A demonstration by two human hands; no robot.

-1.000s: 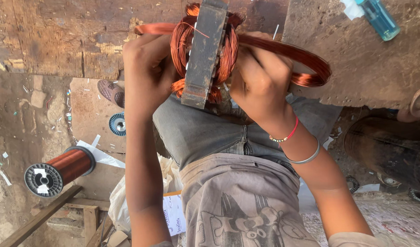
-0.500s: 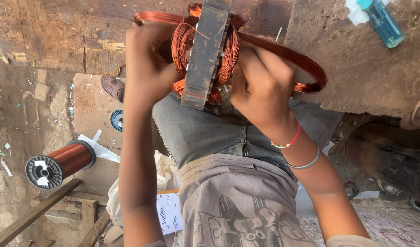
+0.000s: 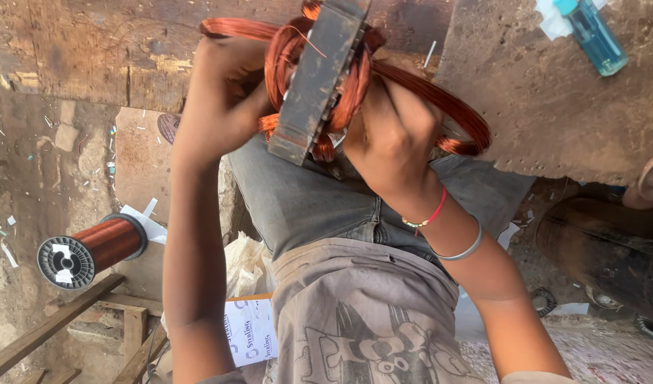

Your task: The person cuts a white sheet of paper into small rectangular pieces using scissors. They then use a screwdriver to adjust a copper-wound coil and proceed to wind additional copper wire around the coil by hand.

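Note:
A grey laminated metal stator core [image 3: 318, 78] wound with copper wire is held up over my lap, seen edge-on. My left hand [image 3: 223, 107] is closed around the copper winding [image 3: 280, 60] on the core's left side. On the right side, my right hand [image 3: 390, 139] presses its fingers into the winding, and a long loose loop of copper wire [image 3: 458, 117] hangs out past it. The right wrist wears a red thread and a metal bangle [image 3: 463, 250]. The fingertips of both hands are hidden behind the core and wire.
A spool of copper wire [image 3: 92, 249] lies on the dirt floor at the left beside wooden planks [image 3: 52, 323]. A blue lighter-like item [image 3: 589, 35] rests on the rough bench top [image 3: 568, 107] at the upper right. A printed paper [image 3: 248, 331] lies by my hip. A dark round metal object [image 3: 611, 249] sits at the right.
Both hands keep their hold on the winding. The core and hands sit slightly higher and further left in view, and the left fingers have curled a little tighter.

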